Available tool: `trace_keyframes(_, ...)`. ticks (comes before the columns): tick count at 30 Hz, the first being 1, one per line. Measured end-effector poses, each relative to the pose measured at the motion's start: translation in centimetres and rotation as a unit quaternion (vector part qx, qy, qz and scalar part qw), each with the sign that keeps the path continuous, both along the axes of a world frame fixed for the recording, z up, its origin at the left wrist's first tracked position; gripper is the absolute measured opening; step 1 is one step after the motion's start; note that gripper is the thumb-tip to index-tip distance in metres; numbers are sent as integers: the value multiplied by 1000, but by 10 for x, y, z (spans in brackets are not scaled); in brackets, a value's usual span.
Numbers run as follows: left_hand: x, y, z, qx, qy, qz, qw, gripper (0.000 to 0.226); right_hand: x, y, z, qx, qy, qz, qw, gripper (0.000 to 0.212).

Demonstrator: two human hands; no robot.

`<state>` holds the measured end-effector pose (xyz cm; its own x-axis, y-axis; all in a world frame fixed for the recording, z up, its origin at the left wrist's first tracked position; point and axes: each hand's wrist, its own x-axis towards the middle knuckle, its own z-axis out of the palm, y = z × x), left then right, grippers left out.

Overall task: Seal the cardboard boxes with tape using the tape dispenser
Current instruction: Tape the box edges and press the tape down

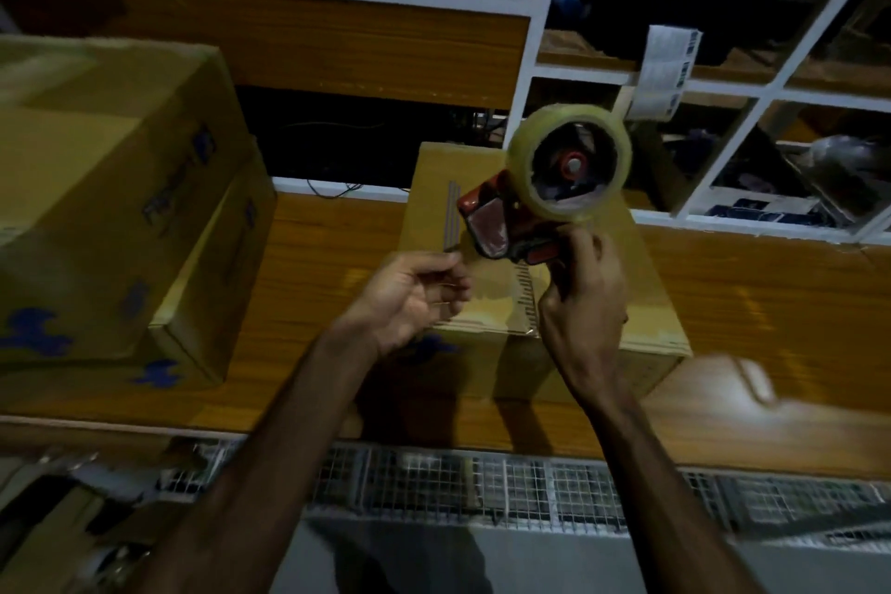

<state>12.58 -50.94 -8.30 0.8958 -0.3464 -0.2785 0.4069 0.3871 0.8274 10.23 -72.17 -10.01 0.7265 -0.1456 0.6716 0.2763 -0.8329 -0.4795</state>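
The red plastic tape dispenser (511,227) with its roll of clear tape (569,166) looks light and rigid, best held by the handle, where the right hand (586,299) has its fingers (586,256) wrapped tight. It hangs in the air above the small brown cardboard box (540,299) on the wooden table (308,285). The left hand (410,299) pinches its fingers (451,263) together just beside the dispenser's mouth, probably on the thin, sticky tape end, which is too clear to make out.
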Motion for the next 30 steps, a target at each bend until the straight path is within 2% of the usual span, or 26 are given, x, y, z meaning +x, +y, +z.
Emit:
trace_keyframes(5,0,64,-26,65,-25,16,997,13,-6,50,-13,-68,38,11,997,40)
trace_keyframes(10,-6,122,-52,91,16,59,994,31,-8,39,-7,-64,7,-22,998,50)
trace_keyframes(15,-7,118,-71,61,79,65,993,28,-16,44,-4,-93,9,-21,995,53)
trace_keyframes(19,-4,117,-87,53,84,48,994,27,-19,42,-5,-92,5,-24,995,54)
trace_keyframes(30,-2,108,-128,93,84,22,992,28,-19,25,-28,-130,76,-18,988,49)
